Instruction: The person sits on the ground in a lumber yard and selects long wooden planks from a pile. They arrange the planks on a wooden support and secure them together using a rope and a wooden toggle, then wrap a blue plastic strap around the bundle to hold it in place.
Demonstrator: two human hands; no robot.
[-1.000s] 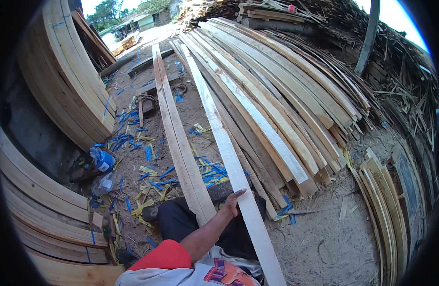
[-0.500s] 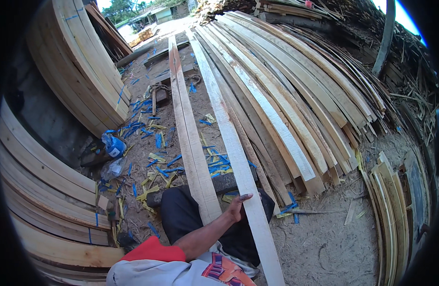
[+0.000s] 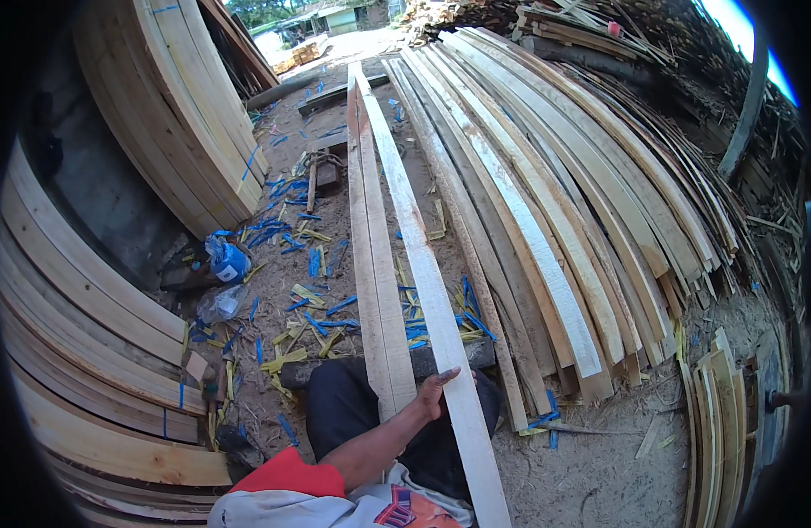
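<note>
My left hand (image 3: 434, 393) is closed round the left edge of a long pale wooden plank (image 3: 436, 295), its thumb on the upper face. This plank slants away from my right side. At its far end it meets two long planks (image 3: 375, 290) that lie side by side. Their near ends rest between my legs, in dark trousers. A dark block (image 3: 478, 354) lies crosswise under the planks near my knees. My right hand does not show.
A broad row of long planks (image 3: 546, 255) lies to the right. Stacked boards (image 3: 181, 114) stand at the left, with more boards (image 3: 89, 352) below. Blue and yellow strap scraps (image 3: 313, 264) litter the ground near a blue-and-white bag (image 3: 230, 262). Shorter boards (image 3: 720, 422) lie at the right.
The held plank's far end has swung left and now meets the far ends of the paired planks. My left hand keeps its grip. The whole view has shifted slightly.
</note>
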